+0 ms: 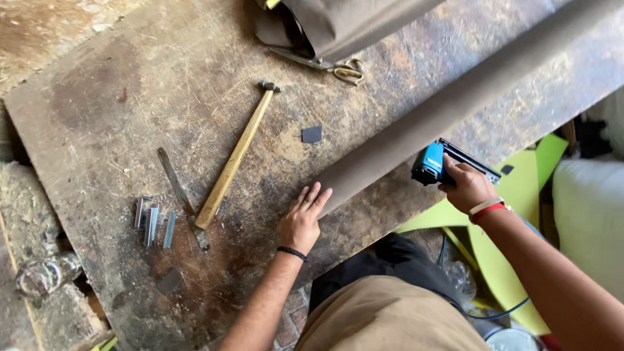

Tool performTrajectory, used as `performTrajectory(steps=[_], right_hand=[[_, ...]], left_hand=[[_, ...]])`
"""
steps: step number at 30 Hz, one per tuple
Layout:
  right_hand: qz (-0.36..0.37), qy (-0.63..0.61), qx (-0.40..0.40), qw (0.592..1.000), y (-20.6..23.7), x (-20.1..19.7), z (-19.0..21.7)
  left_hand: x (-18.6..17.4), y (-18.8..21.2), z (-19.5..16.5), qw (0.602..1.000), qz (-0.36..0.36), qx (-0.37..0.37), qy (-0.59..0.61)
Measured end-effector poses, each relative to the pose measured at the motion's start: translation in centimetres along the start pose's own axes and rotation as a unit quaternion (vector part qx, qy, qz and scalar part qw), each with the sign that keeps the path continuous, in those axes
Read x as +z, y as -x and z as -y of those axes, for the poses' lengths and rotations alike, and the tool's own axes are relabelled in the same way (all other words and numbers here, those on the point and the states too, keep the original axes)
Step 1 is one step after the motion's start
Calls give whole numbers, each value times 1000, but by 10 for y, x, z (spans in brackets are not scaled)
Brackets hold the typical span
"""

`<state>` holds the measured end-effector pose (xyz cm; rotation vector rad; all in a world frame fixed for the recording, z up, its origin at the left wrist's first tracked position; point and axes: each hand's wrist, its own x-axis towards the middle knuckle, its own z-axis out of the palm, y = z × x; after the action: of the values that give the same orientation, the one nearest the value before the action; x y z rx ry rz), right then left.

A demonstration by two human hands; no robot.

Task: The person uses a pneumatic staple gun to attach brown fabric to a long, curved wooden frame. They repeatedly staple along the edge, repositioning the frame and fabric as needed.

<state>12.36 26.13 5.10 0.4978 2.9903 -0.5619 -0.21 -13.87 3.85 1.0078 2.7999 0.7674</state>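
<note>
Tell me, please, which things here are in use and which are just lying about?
In use: blue staple gun in right hand; long brown covered strip under left hand.
Lying about: hammer, scissors, staple strips, dark square scrap, flat metal blade.

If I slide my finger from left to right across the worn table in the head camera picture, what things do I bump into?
Strips of staples → hammer → left hand, flat on the table → small dark square → blue staple gun → right hand gripping it.
</note>
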Motion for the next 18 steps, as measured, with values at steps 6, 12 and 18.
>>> performTrajectory(steps=[6,12,18], right_hand=[[-66,74,-77,992,-40,-3,-45],[-109,-176,-96,974,-36,-141,70],[-213,-504,-407,731,33,-323,131]], left_hand=[[1,1,-18,992,22,-119,26],[14,2,-23,981,-19,-192,15],[17,-3,-26,969,-57,-240,31]])
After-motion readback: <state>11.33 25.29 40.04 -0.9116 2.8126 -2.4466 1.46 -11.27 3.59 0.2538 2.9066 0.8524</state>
